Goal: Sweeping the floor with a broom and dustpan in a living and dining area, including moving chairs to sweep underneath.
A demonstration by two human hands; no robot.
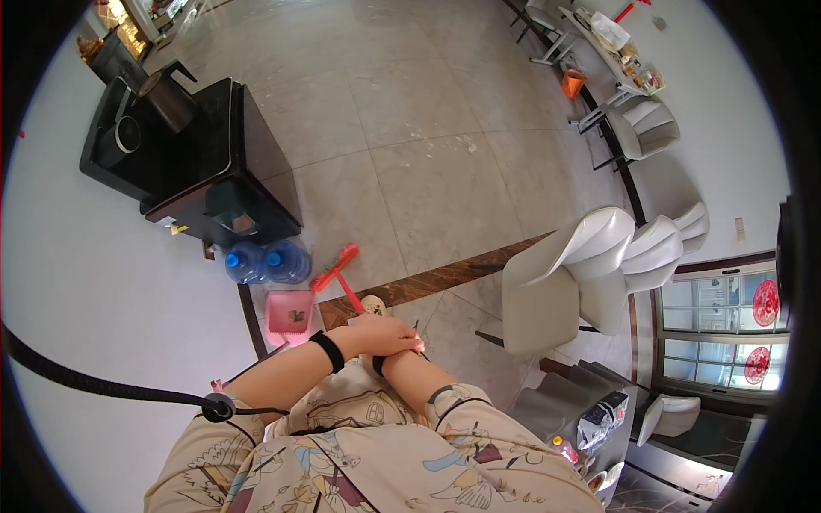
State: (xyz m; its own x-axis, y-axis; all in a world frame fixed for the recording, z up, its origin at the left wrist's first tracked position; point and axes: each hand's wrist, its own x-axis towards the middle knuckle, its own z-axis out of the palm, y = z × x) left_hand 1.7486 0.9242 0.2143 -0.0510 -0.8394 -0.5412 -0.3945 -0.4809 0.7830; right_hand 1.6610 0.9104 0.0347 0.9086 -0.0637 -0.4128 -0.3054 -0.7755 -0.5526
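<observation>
Dark cabinet point(272, 167) on my left, against white wall point(85, 282); dark jug point(167, 101) sits on top. Two blue water bottles point(287, 262) stand side by side on the floor, just beside the cabinet. Ahead of me: pale tiled floor point(342, 94), some whitish patches, I can't tell if glare or marks; brown marbled strip point(462, 267) cuts across. On my right, row of pale padded chairs point(537, 312). Farther off that side: cluttered narrow table point(603, 60), orange bin point(574, 84) near it. I also see glazed doors point(684, 321) with red round decorations point(766, 303); nearer me, grey-covered table point(552, 406), dark shiny package point(600, 421) on it
</observation>
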